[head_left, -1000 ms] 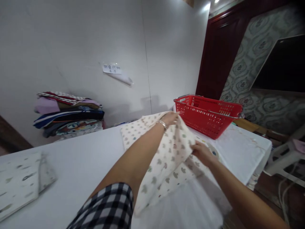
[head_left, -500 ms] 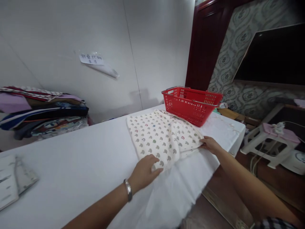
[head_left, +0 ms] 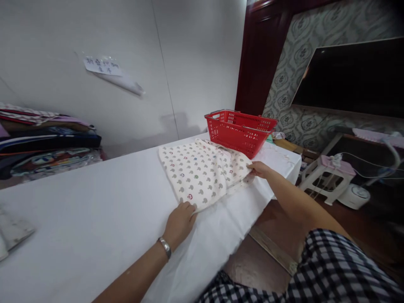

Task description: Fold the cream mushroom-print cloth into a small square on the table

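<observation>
A cream cloth [head_left: 195, 170] printed with grey mushrooms and a few coloured ones lies on the white-covered table. Its left part is fairly smooth, while folds and overlapping layers run through the right part. My left hand [head_left: 179, 221], with a silver bracelet at the wrist, grips the near left corner, its fingertips partly hidden at the edge. At the right corner my right hand [head_left: 259, 169] pinches the cloth between thumb and fingers, with that corner slightly raised. Whether the cloth is a garment, I cannot tell.
Just behind the cloth stands a red plastic basket [head_left: 238, 132] with metal handles. Folded clothes [head_left: 47, 141] are stacked at the far left; another pale folded cloth [head_left: 14, 229] lies nearer. A white stool [head_left: 328, 176] with a pink top is beyond the table's right end.
My left hand has gone from fingers spread over the cloth to gripping its near left corner. My right hand keeps its pinch. The view has shifted to the right.
</observation>
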Motion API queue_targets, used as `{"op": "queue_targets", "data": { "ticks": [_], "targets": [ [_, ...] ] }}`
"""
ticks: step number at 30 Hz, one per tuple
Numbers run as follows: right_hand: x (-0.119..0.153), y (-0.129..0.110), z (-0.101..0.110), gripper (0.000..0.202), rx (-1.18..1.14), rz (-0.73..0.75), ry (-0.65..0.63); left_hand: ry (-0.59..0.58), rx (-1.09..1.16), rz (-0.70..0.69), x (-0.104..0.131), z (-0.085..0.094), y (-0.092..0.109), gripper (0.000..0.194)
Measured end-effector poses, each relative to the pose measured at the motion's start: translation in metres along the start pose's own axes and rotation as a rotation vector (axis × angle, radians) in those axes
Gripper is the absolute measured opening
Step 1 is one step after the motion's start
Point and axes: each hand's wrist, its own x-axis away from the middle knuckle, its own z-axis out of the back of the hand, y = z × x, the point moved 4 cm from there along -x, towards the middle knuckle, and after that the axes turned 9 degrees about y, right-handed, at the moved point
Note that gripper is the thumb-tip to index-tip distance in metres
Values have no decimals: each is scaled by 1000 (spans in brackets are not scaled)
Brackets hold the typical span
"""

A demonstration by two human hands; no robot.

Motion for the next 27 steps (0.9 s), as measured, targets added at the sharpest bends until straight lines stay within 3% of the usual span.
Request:
{"op": "queue_targets", "data": {
  "ticks": [5,12,17,22,27],
  "targets": [
    [-3,19,11,12,203,-92,36,-77,-82,70,1,2,-2,19],
    [-8,23,12,9,544,-56,114,108,16,207,9,21,-5,15],
    [-13,28,19,19,701,0,165,-60,-60,251,23,8,-10,11],
    [-15,27,23,20,691,30,206,-31,-205,149,17,6,2,23],
    [-10,25,19,17,503,9,210,25,-280,51,-2,-1,16,34]
  ]
}}
